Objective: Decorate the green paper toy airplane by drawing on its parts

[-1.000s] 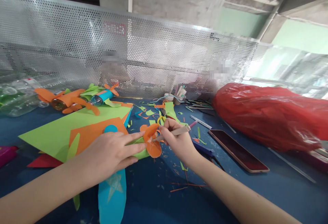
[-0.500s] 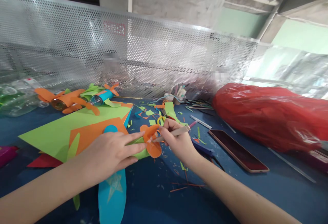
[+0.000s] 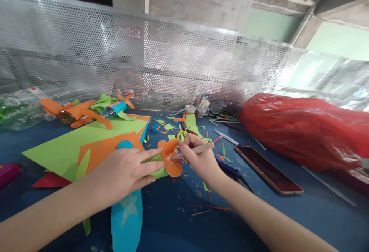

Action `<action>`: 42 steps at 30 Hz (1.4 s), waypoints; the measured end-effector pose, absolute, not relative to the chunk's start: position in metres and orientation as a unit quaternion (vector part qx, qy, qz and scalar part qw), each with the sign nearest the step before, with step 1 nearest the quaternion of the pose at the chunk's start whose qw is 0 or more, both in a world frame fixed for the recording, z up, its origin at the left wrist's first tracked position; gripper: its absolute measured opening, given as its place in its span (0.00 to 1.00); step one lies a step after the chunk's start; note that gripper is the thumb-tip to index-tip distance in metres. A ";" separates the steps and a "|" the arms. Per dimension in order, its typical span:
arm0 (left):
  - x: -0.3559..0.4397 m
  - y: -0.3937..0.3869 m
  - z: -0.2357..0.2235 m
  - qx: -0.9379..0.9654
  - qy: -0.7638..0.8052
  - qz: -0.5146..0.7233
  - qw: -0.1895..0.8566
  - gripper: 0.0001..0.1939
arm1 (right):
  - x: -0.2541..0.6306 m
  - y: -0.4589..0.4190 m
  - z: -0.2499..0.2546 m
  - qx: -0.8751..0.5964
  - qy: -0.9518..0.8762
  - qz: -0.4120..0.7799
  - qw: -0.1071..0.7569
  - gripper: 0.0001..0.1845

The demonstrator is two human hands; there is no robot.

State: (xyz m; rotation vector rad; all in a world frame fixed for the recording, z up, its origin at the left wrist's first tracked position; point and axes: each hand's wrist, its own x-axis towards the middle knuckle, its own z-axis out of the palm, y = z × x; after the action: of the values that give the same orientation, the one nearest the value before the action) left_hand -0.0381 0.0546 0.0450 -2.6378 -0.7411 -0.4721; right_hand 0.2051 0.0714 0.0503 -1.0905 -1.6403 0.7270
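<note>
My left hand (image 3: 127,171) is closed over a model plane with a green paper-covered body (image 3: 158,171), its fingers stretched along it. At the plane's nose is an orange paper propeller (image 3: 174,166). A blue wing (image 3: 127,221) with a pale star sticks out below the hand. My right hand (image 3: 198,152) grips a pale beige marker (image 3: 198,149). The marker's tip rests at or very near the propeller's middle, where pale marks show. The plane's body is mostly hidden under my left hand.
Sheets of green paper (image 3: 57,150) lie at left, with finished bottle planes (image 3: 77,111) and plastic bottles (image 3: 25,110) behind. Paper scraps, yellow-handled scissors (image 3: 181,134) and a blue tool (image 3: 229,167) lie beyond my right hand. A phone (image 3: 268,169) and red plastic bag (image 3: 296,129) are at right.
Almost nothing differs. The marker's back end has shifted very slightly in my right hand; the plane and my left hand stay in place.
</note>
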 end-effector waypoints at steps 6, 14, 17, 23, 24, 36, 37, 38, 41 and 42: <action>-0.037 0.055 0.044 -0.934 -0.270 -0.170 0.159 0.19 | 0.205 0.072 0.051 -0.449 -0.680 0.303 0.493 0.15; -0.038 0.055 0.043 -0.931 -0.265 -0.169 0.186 0.17 | 0.206 0.073 0.048 -0.449 -0.685 0.303 0.487 0.16; -0.038 0.055 0.044 -0.930 -0.263 -0.170 0.191 0.16 | 0.206 0.072 0.049 -0.450 -0.685 0.301 0.487 0.16; -0.038 0.055 0.045 -0.931 -0.259 -0.169 0.193 0.16 | 0.205 0.070 0.051 -0.446 -0.686 0.308 0.486 0.16; -0.038 0.055 0.045 -0.931 -0.260 -0.169 0.194 0.16 | 0.205 0.070 0.051 -0.446 -0.685 0.308 0.486 0.16; -0.038 0.056 0.043 -0.931 -0.255 -0.182 0.189 0.16 | 0.206 0.071 0.049 -0.447 -0.685 0.307 0.487 0.16; -0.038 0.056 0.043 -0.931 -0.256 -0.181 0.188 0.16 | 0.206 0.072 0.049 -0.447 -0.684 0.304 0.489 0.16; -0.039 0.057 0.043 -0.932 -0.255 -0.180 0.186 0.17 | 0.206 0.072 0.049 -0.448 -0.683 0.300 0.492 0.15; -0.039 0.056 0.044 -0.933 -0.255 -0.177 0.180 0.17 | 0.206 0.072 0.049 -0.448 -0.681 0.291 0.500 0.15; -0.039 0.056 0.044 -0.934 -0.255 -0.177 0.179 0.17 | 0.206 0.072 0.049 -0.448 -0.682 0.290 0.500 0.15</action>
State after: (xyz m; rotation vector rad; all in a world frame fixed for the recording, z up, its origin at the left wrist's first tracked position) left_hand -0.0388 0.0564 0.0440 -2.6394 -0.7214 -0.5003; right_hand 0.2060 0.0724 0.0494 -1.0836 -1.6499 0.7023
